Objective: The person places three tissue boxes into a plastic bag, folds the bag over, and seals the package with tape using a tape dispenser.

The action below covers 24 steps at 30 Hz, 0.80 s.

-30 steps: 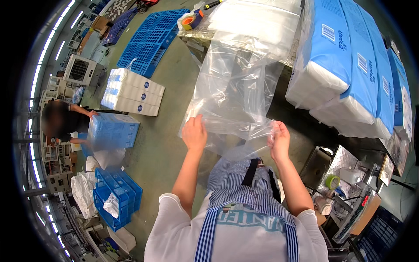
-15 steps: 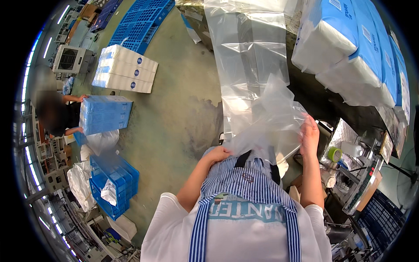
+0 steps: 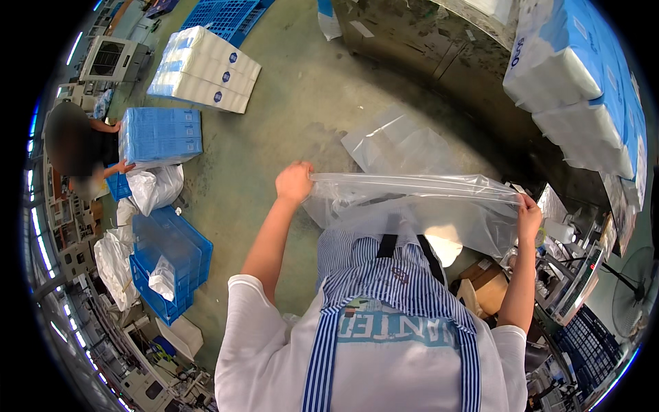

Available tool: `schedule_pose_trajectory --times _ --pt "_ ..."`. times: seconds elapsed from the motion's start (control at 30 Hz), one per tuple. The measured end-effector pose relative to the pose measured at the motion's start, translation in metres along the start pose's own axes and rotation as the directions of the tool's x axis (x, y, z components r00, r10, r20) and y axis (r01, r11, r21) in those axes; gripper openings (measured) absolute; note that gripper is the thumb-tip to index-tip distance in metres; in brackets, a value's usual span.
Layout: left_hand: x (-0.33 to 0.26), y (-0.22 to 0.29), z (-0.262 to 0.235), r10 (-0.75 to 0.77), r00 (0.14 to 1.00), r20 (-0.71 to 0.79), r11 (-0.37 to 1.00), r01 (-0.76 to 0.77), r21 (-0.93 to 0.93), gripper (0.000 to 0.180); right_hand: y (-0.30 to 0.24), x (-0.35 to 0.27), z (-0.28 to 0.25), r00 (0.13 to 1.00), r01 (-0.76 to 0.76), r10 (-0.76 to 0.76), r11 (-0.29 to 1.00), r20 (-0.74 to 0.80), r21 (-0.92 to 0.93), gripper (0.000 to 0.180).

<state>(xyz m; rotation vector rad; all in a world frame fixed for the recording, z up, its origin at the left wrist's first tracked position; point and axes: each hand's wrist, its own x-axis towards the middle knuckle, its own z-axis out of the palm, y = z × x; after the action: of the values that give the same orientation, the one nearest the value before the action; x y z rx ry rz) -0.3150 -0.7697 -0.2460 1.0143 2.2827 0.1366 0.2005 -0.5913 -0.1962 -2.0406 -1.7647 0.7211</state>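
A large clear plastic bag (image 3: 419, 189) is stretched sideways in front of my striped apron (image 3: 391, 275). My left hand (image 3: 295, 181) is closed on one end of its upper edge. At the other end, my right hand (image 3: 528, 216) pinches the same edge, so the film is taut between them. Below and beyond this edge, the rest of the film hangs loose, and a flat part reaches out over the floor. Through the plastic I see the floor and part of my apron.
Blue-and-white wrapped packs (image 3: 576, 89) are stacked at the right on a metal table (image 3: 439, 48). To the left, a person holds a blue wrapped bundle (image 3: 161, 134) near blue crates (image 3: 171, 254). White packs (image 3: 206, 69) stand on the floor. A fan (image 3: 635, 292) is at right.
The plastic film has come off the table toward me. My hands have spread wide apart and pulled its edge taut; my left hand moved up and left, my right hand to the right.
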Motion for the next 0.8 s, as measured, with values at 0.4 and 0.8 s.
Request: schedule_pose_trajectory --times 0.4,0.8 --pt "0.030 -0.041 0.042 -0.029 0.815 0.579 -0.769 0.351 -0.534 0.018 0.045 -0.085 0.079 0.986 -0.145 0.109 0.932 0.126 0.332 0.022" --pt "0.004 -0.146 0.037 -0.023 0.999 -0.045 0.901 0.001 -0.433 0.043 0.129 -0.082 0.058 0.945 -0.325 0.321 0.925 0.052 0.197 0.024"
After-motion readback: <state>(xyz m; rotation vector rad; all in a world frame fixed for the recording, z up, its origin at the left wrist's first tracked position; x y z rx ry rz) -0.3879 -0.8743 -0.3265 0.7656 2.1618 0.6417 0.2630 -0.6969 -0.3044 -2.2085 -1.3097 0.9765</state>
